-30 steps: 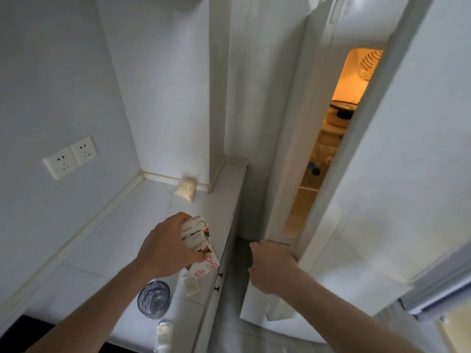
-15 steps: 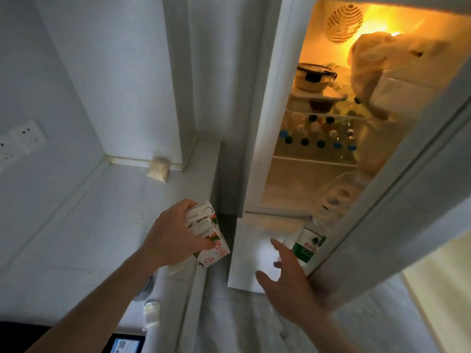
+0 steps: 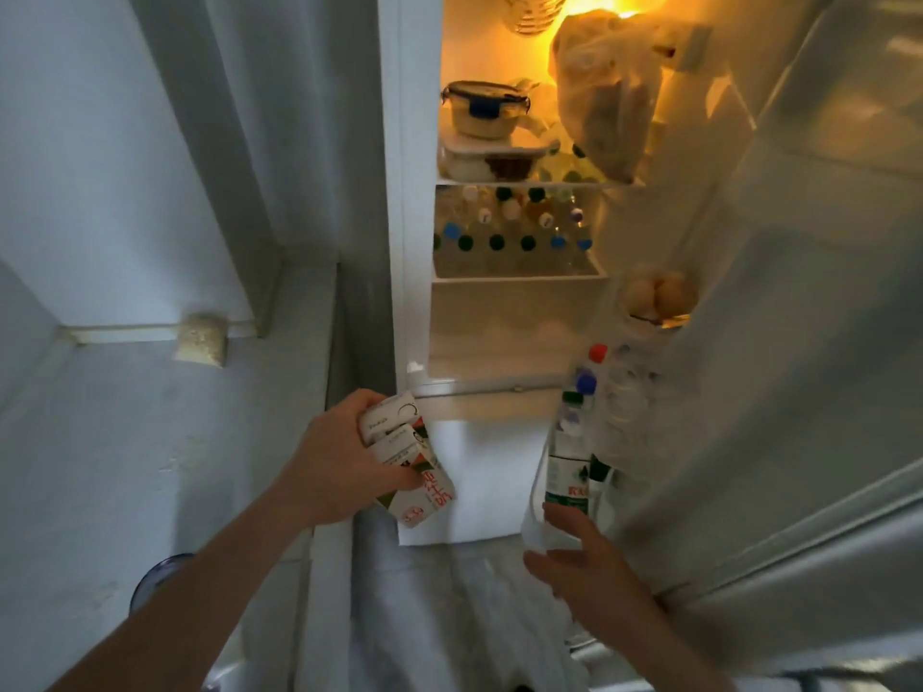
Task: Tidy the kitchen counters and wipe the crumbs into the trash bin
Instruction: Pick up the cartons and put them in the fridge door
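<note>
Gripped together in the left hand (image 3: pixel 332 462), two small white-and-red drink cartons (image 3: pixel 407 459) hover before the open fridge; one could slip; right hand (image 3: pixel 579 566) relaxed, fingers spread, near the door's green-labelled clear bottle (image 3: pixel 567 462)

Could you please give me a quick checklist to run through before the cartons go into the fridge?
1. Grip on the cartons: left hand holds both small drink cartons together, fingers curled round them. Ok.
2. Fridge door open: fully swung out, interior lit. Ok.
3. Right hand free: open by the door's lower rack, holding nothing. Ok.
4. Room on the bottle shelf: packed with capped bottles. Not ok.
5. Room below that shelf: looks bare, but glare hides part of it. Cannot tell.
6. Room in the door rack: the green-labelled bottle and others crowd it. Cannot tell.
</note>
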Motion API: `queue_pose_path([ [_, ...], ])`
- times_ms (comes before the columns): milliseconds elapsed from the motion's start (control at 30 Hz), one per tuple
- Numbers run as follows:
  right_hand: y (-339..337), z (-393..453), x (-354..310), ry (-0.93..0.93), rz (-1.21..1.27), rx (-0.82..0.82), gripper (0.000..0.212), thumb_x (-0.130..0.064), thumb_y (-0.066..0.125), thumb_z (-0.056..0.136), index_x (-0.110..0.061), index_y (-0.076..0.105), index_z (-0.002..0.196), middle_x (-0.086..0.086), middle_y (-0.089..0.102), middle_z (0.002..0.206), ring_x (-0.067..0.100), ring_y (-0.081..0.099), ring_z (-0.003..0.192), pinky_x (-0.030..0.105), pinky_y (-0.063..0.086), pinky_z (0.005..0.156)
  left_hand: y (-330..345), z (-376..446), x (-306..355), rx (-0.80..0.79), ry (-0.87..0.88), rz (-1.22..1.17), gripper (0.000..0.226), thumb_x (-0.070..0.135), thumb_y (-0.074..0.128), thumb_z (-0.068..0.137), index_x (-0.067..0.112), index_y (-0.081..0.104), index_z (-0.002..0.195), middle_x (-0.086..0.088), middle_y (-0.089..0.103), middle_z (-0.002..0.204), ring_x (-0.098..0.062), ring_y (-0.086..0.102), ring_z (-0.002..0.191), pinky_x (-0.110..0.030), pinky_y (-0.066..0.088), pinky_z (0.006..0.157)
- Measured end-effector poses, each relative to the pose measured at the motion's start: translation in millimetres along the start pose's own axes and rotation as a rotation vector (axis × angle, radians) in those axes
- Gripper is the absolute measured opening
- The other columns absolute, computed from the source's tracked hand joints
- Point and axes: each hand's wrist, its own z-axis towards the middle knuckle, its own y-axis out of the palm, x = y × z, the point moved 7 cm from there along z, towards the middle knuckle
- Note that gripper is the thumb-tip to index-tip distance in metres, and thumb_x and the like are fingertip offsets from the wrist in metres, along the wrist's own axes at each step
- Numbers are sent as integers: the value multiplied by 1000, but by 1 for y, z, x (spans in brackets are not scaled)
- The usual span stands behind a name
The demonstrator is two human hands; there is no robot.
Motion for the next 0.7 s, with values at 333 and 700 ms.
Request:
queue_pose_path([
  [333,-24,-10,-71,-257,-154,-25,35,-30,76,88,-47,63,116,-30,63,117,-5,63,104,28,59,87,40,34,40,-137,-20,-133,66,24,98,56,29,59,109,4,73,100,-8,75,86,-30,64,72],
  [700,-55,19,-139,-469,-107,-29,57,-45,83,78,-43,57,128,-12,65,123,11,68,108,34,62,82,81,55,93,-296,-173,-542,55,5,87,70,11,62,119,-12,75,106,-28,77,90,-37,63,72],
])
